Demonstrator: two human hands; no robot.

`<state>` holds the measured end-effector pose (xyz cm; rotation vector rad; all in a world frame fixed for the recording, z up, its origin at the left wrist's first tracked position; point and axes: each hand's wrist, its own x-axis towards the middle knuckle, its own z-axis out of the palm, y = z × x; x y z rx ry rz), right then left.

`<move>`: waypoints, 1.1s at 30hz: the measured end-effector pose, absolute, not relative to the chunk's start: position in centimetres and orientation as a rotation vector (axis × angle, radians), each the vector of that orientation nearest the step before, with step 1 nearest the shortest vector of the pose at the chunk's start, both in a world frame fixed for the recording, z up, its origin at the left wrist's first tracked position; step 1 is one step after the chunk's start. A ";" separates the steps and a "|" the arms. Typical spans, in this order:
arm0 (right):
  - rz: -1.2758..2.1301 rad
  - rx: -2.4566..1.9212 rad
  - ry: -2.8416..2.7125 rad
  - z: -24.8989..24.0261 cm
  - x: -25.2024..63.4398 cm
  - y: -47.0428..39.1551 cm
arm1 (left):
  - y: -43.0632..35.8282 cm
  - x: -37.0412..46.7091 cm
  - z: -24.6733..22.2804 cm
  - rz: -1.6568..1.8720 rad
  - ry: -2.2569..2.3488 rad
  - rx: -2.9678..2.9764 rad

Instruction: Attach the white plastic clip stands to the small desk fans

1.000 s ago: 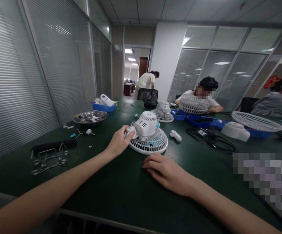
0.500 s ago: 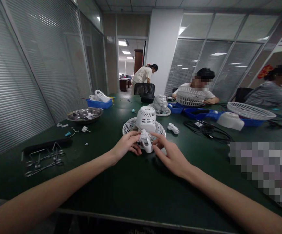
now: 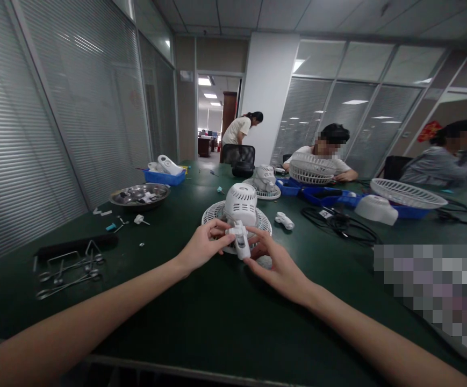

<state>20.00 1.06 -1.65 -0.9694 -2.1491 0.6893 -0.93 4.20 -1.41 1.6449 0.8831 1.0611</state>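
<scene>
A white fan head stands face down on the green table, its slotted motor housing point(image 3: 241, 204) above the round grille point(image 3: 210, 213). At its near side a white plastic bracket point(image 3: 242, 243) slants toward me. My left hand point(image 3: 201, 248) pinches the bracket's upper left part, thumb on top. From the right, my right hand point(image 3: 278, 262) closes on it, with its thumb at the lower end and its fingers along the side. Whether the bracket is fastened to the housing I cannot tell. A similar loose white piece point(image 3: 284, 220) lies right of the grille.
Left are a metal bowl point(image 3: 156, 198) of small parts, a blue bin point(image 3: 163, 176) and metal tools point(image 3: 72, 269). A black cable point(image 3: 338, 226) lies right. Beyond stand another fan head point(image 3: 264, 177) and a co-worker point(image 3: 333, 142) behind a grille point(image 3: 311, 169).
My left thumb has come onto the bracket, and my right thumb has closed in to its lower end. The bracket has turned slightly. The whole view has shifted a little.
</scene>
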 end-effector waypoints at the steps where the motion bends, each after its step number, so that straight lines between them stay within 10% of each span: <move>1: 0.686 -0.959 -2.156 -1.7 20.0 1.1 | 4.2 -1.0 -1.3 1.077 0.891 1.678; 33: 0.323 -0.944 -2.451 -2.9 20.1 0.8 | 3.7 -2.0 -1.9 1.063 1.080 2.154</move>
